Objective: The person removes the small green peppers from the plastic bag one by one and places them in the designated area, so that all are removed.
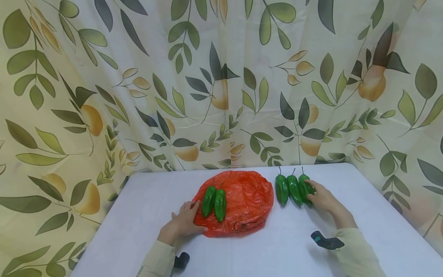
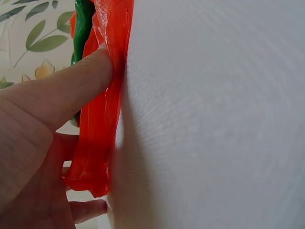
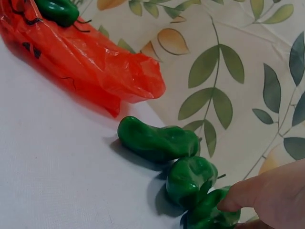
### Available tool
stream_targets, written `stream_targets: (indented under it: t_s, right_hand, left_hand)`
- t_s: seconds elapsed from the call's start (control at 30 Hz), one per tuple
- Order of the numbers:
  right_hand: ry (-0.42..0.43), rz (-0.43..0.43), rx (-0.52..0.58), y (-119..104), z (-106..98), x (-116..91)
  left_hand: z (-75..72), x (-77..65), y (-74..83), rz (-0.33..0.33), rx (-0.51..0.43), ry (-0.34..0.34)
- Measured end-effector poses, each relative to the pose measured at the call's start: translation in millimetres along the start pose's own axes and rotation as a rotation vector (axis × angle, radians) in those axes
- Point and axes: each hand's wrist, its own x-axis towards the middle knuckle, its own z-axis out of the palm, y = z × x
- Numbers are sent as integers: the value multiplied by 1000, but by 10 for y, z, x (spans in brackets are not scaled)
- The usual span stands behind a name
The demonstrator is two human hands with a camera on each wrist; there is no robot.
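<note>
1. The red plastic bag (image 1: 247,196) lay crinkled in a rough round, dark marks near its 5 o'clock edge; the left hand (image 1: 187,221) gripped it around 8 o'clock.
2. The 1st pepper (image 1: 209,202) and 2nd pepper (image 1: 220,205), glossy green, rested on its 9 o'clock side, stems toward 12.
3. Off its 3 o'clock edge, the 3rd pepper (image 1: 282,189) and 4th pepper (image 1: 293,188) lay close together.
4. Beside them, the right hand (image 1: 322,197) held the 5th pepper (image 1: 303,187).

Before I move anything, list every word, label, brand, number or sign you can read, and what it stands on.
None can be read.
Crumpled red plastic bag: black marks, no legible characters.
Pale beige fabric left sleeve: tiny dark marks, too small to read.
</note>
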Motion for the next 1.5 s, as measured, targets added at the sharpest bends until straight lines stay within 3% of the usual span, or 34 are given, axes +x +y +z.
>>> stream_targets:
  t_s: [0.63,0.9,1.23,1.5]
  right_hand:
    - [14,73,-9,-13,-17,-10]
    - [62,96,-36,-25,-61,-33]
    - [173,41,-43,-235,-114,-102]
    - [212,-5,-22,-507,-50,-116]
  left_hand:
    - [49,-4,-32,-25,-19,-6]
    - [59,2,-45,-25,-14,-10]
    - [26,-10,-3,-10,-6,3]
    - [-10,-3,8,-31,-12,-3]
